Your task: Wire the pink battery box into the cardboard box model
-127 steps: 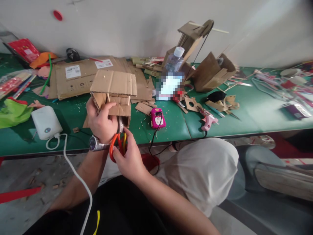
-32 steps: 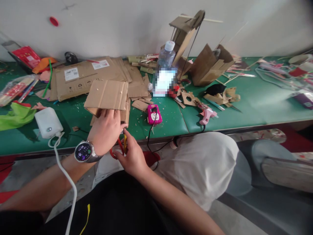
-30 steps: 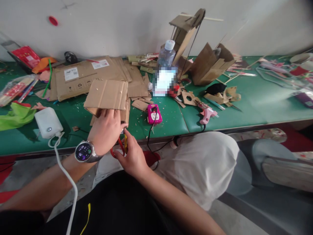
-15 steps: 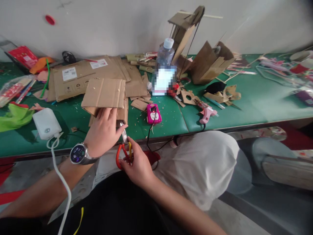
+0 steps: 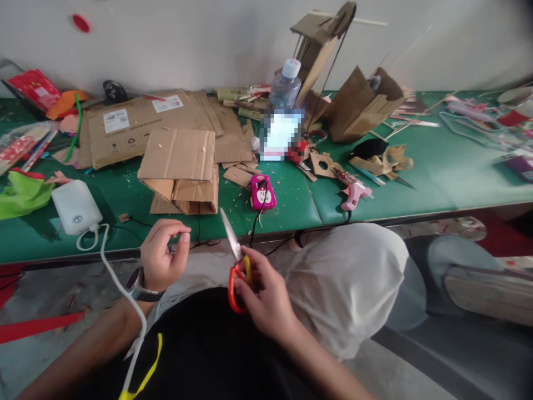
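Observation:
My right hand point(image 5: 268, 294) grips a pair of scissors point(image 5: 235, 250) by the red and yellow handles. The blades are together and point up and left, toward the table edge. My left hand point(image 5: 162, 253) is just off the edge, fingers curled and thumb close to the index fingertip. Anything between those fingertips is too small to make out. Beyond both hands a folded cardboard box point(image 5: 179, 158) sits on the green table, its open end facing me. A thin dark cord point(image 5: 199, 225) hangs from its lower front.
A white device point(image 5: 77, 208) with a white cable lies at the left. Flat cardboard point(image 5: 129, 125) is behind the box. To the right are a pink gadget point(image 5: 263, 193), a bottle point(image 5: 285, 86), a blurred-out screen point(image 5: 278, 136), and a pink glue gun point(image 5: 356, 194).
My left hand has come out from the cardboard box and drawn back toward me. The scissors in my right hand have moved right, away from the box, and their blades are in full view.

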Tool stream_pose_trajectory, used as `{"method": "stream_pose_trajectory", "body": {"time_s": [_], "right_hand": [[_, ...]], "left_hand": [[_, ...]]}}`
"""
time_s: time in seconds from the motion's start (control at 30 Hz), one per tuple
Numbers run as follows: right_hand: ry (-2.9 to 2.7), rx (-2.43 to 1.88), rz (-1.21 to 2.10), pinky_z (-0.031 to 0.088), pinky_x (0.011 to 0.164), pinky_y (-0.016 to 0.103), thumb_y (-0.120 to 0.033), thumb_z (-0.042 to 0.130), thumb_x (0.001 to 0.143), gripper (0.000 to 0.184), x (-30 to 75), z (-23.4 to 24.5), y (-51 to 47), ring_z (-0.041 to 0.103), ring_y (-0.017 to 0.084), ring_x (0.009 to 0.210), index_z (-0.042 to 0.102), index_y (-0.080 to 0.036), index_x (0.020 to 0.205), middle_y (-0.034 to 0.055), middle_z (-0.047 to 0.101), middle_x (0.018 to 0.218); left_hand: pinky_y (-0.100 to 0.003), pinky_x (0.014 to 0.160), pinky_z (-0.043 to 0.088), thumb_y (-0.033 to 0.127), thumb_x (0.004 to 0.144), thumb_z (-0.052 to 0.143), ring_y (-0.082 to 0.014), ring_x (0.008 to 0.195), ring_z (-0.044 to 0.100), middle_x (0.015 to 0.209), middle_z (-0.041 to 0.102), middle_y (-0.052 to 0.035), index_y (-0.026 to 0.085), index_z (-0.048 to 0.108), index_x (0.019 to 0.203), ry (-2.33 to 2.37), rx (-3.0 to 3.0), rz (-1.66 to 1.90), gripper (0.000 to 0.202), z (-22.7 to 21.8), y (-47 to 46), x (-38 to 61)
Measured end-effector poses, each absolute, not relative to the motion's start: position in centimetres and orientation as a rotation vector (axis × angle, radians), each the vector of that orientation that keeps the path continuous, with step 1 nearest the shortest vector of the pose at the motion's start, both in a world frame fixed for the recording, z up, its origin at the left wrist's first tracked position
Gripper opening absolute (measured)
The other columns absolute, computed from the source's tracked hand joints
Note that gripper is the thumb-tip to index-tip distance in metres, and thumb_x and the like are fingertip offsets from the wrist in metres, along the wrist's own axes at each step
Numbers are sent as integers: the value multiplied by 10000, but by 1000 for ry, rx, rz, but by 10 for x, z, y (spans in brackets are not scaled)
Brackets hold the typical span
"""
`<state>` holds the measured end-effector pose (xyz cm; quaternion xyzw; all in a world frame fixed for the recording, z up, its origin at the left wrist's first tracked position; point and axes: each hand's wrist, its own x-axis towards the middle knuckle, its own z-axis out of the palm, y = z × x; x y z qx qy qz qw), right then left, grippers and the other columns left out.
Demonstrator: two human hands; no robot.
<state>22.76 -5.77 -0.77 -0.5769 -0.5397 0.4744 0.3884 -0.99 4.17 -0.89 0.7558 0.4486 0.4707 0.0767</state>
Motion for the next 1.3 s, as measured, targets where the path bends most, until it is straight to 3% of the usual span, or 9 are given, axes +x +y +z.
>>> {"method": "stream_pose_trajectory", "body": {"time_s": [0.1,0.23,0.33,0.43,0.53,0.7,0.93,1.17,1.3], "right_hand": [[-1372,-1596,1023,609,780,327,-362,646,987,538,270,7,-41,767,201,870,521,-249,1499,77,765,1143],[-1513,-2046,542,570,789,371,-389,685,940,475,330,30,-3,777,261,873,636,-248,1391,76,797,1060],[-1640,-2321,378,536,763,384,-369,666,945,458,353,38,21,770,312,870,652,-227,1380,82,796,958],[-1774,-2420,380,527,777,380,-342,639,970,434,358,32,37,770,340,961,651,-196,1379,123,807,1052],[-1866,-2408,328,536,839,386,-305,631,983,453,356,22,49,756,344,1049,636,-157,1411,166,788,1182],[-1933,-2407,174,541,860,390,-306,643,992,466,355,16,61,734,343,1090,649,-169,1438,177,745,1274],[-1952,-2425,73,525,826,387,-359,645,984,415,360,19,70,737,324,1021,714,-175,1349,161,786,1169],[-1854,-2154,50,527,917,425,-309,604,939,325,377,33,107,720,290,979,794,-167,1161,127,800,1074],[-1869,-1852,53,538,853,377,-299,599,952,276,347,56,121,706,243,869,816,-170,1062,108,787,970]], "left_hand": [[-281,683,482,105,890,699,-160,780,597,871,625,-35,183,628,941,1345,2154,1505,118,-18,46,-16],[-264,699,526,205,974,666,-151,779,617,878,624,-29,186,651,993,1285,1778,1510,30,-22,42,-5],[-368,1053,571,277,1008,655,-223,1167,681,1231,673,-112,193,654,1328,1206,1558,1432,331,-20,32,15],[-491,1335,343,287,1004,677,-294,1578,418,1633,464,-139,258,480,1597,1144,1538,1414,626,-21,25,33],[-512,1390,207,310,1018,668,-284,1682,216,1781,278,-87,339,351,1673,1105,1434,1385,728,-24,26,42],[-541,1393,165,408,991,711,-300,1688,192,1787,283,-103,311,393,1646,1090,1201,1356,735,-22,48,47],[-511,1340,340,418,1007,680,-288,1504,534,1511,636,-106,255,636,1408,932,1107,1427,435,-11,83,55],[-524,1374,238,438,979,717,-303,1627,365,1665,492,-142,252,553,1511,1018,1117,1377,587,-19,66,49],[-494,1355,280,439,1001,685,-286,1570,456,1609,547,-142,242,601,1436,978,1163,1394,485,-22,73,47]]}}
